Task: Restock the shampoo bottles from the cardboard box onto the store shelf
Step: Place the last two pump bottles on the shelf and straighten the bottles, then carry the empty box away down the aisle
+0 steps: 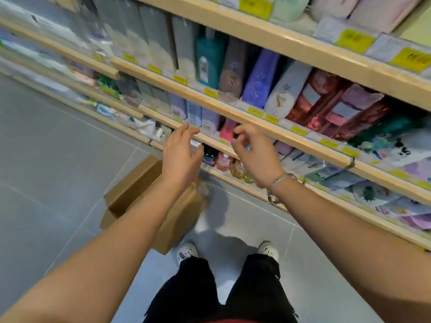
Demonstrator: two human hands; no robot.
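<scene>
Here, both hands hover at the front edge of the wooden shelf (300, 142), close against its price rail. The left hand (180, 155) has its fingers spread and relaxed, holding nothing, with the fingertips at the rail. Just to its right, the right hand (254, 152) has its fingers curled in toward the thumb; whether it pinches anything cannot be told. Behind the gap between them stands a pink bottle (227, 131) on that shelf, with small bottles (222, 160) on the shelf below. The cardboard box (137, 185) sits on the grey floor (46, 159) under the left forearm, near the shelving's foot. Open floor spreads to its left.
</scene>
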